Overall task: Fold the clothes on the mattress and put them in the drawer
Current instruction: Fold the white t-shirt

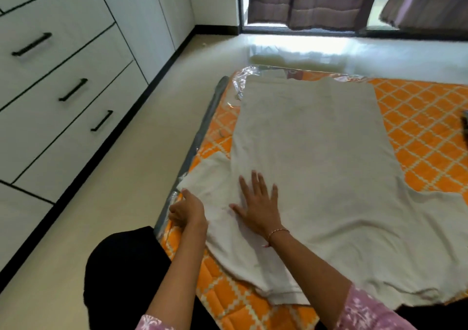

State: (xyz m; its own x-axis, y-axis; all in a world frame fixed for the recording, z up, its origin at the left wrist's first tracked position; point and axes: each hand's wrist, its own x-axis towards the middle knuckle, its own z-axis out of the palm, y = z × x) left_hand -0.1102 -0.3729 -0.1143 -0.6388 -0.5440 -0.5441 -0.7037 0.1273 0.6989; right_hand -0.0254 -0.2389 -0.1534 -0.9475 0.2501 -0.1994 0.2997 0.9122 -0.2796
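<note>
watching this one through the head cam and the white t-shirt (316,167) is laid out flat across the orange patterned mattress (425,127), hem at the far end, collar end near me, one sleeve (205,175) sticking out to the left by the mattress edge.

my left hand (186,209) is curled with the fingertips pinching the edge of that sleeve. my right hand (258,203) is wide open, fingers spread, palm pressed flat on the shirt body just beside the sleeve, basically pinning it.

handling-wise i'd guess thin cotton knit: light, totally limp, no stiffness at all, so it'll sag and wrinkle the second it's lifted from one point. not fragile, not really slippery, though the mattress looks like it has clear plastic wrap (240,86) at the far corner and along the left edge, so the cloth might slide a bit there. best place to take hold is probably the sleeve hem or shoulder seam with a pinch, while the flat hand anchors the fold line. for the long fold i'd take both hem corners.

no brand, label or print that i can read anywhere on the shirt, looks plain from here.

drawers (63,81) with black handles are on the left across the floor, all closed.
</note>
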